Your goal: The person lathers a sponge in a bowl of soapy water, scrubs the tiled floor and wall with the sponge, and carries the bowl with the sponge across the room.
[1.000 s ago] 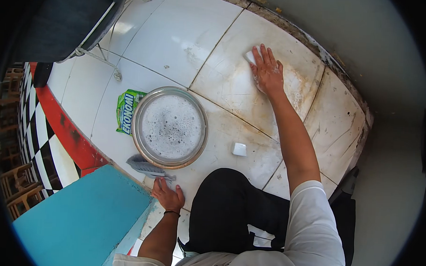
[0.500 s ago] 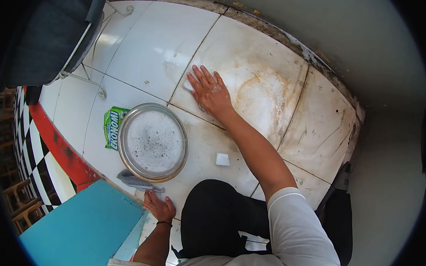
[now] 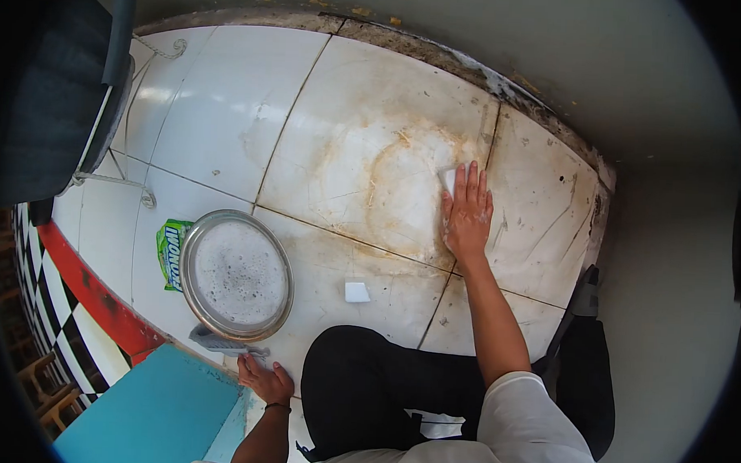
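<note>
The white pad [image 3: 448, 180] lies by the side joint of the stained tile [image 3: 406, 151], partly covered by my right hand [image 3: 468, 227]. Nearest me is my bent knee [image 3: 349, 369]. Beside it my left hand [image 3: 266, 380] rests with fingers and thumb spread, nothing visible in its grip; the fingertips are at the end of a grey brush [image 3: 216, 341], touching or not I cannot tell. Just past the brush stands the metal basin [image 3: 240, 331], full of suds [image 3: 240, 272], with a green packet [image 3: 171, 253] against its far side and a loose white piece [image 3: 357, 292] flat on the floor between basin and right arm. Farther out, my right fingers lie long and nearly together over the pad; the palm side is hidden, so I cannot tell whether the thumb pinches it. I take the step in hand to be scrubbing. The next move, I judge, calls for even pressure along the brown marks, clear of the grimy wall base [image 3: 466, 67].
</note>
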`<state>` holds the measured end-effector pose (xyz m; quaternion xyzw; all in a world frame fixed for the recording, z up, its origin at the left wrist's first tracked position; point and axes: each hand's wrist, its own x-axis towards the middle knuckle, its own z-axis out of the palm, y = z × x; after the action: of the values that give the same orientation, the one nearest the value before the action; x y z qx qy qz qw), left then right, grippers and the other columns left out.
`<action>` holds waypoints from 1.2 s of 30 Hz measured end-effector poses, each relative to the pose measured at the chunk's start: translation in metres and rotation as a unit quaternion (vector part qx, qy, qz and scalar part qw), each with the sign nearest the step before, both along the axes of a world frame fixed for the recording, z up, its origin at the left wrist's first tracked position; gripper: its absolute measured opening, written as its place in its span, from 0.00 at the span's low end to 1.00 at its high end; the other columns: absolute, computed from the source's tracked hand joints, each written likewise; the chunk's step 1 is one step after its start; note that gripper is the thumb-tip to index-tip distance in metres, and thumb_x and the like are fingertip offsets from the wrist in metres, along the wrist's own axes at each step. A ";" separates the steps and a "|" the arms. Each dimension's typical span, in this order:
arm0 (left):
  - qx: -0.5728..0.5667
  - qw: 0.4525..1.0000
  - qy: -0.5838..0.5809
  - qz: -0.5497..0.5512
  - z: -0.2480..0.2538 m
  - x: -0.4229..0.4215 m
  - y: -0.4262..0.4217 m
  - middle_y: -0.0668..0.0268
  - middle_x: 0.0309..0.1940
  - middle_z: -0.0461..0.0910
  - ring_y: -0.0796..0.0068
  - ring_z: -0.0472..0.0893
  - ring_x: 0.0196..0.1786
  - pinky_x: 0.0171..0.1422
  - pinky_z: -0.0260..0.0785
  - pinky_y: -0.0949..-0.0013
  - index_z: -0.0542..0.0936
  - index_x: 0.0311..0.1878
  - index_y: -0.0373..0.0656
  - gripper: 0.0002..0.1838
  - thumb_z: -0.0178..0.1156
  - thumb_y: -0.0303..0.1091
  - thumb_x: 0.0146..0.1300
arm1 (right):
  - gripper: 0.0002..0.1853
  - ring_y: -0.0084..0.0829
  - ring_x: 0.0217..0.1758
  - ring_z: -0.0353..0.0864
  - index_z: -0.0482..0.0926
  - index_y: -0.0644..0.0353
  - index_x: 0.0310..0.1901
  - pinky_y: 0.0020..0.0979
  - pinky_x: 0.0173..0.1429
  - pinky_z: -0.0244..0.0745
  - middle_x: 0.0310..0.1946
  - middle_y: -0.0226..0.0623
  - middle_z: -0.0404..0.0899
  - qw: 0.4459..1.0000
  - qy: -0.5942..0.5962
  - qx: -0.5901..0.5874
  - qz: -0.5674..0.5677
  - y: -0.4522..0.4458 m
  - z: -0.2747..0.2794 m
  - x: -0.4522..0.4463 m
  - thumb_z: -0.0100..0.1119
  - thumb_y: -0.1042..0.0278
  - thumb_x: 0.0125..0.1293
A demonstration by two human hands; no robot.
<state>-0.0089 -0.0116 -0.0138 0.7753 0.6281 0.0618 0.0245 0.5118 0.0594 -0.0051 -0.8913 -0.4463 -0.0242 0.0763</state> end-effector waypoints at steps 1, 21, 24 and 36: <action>0.001 1.000 0.001 -0.001 0.001 0.001 -0.001 0.36 0.69 0.57 0.36 0.59 0.69 0.69 0.45 0.34 0.55 0.73 0.36 0.38 0.50 0.43 0.63 | 0.31 0.43 0.81 0.49 0.57 0.51 0.76 0.51 0.78 0.50 0.79 0.41 0.51 1.000 0.005 -0.013 -0.005 -0.016 0.004 -0.030 0.47 0.54 0.75; 0.014 0.999 0.034 0.003 0.000 0.002 0.002 0.38 0.70 0.56 0.38 0.57 0.71 0.72 0.43 0.39 0.55 0.71 0.34 0.36 0.47 0.47 0.66 | 0.38 0.47 0.81 0.48 0.55 0.63 0.76 0.53 0.79 0.47 0.79 0.49 0.49 0.996 0.033 0.035 -0.075 0.012 -0.004 -0.007 0.47 0.46 0.73; 0.009 0.999 0.038 0.000 0.001 0.001 0.002 0.37 0.70 0.56 0.38 0.56 0.71 0.72 0.43 0.39 0.55 0.72 0.34 0.36 0.47 0.47 0.66 | 0.45 0.48 0.82 0.45 0.52 0.63 0.77 0.55 0.79 0.45 0.79 0.50 0.47 0.995 0.075 0.006 -0.073 -0.021 0.003 -0.051 0.49 0.37 0.70; 0.018 0.999 0.040 -0.004 0.003 0.007 0.006 0.39 0.70 0.57 0.39 0.58 0.70 0.70 0.46 0.39 0.56 0.71 0.35 0.36 0.47 0.47 0.66 | 0.51 0.37 0.85 0.30 0.42 0.56 0.79 0.48 0.82 0.36 0.82 0.39 0.34 0.991 0.060 -0.061 -0.104 0.136 -0.002 0.136 0.31 0.22 0.68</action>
<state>-0.0021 -0.0054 -0.0112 0.7798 0.6245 0.0422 -0.0142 0.6475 0.1952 -0.0075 -0.9355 -0.3468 0.0492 0.0459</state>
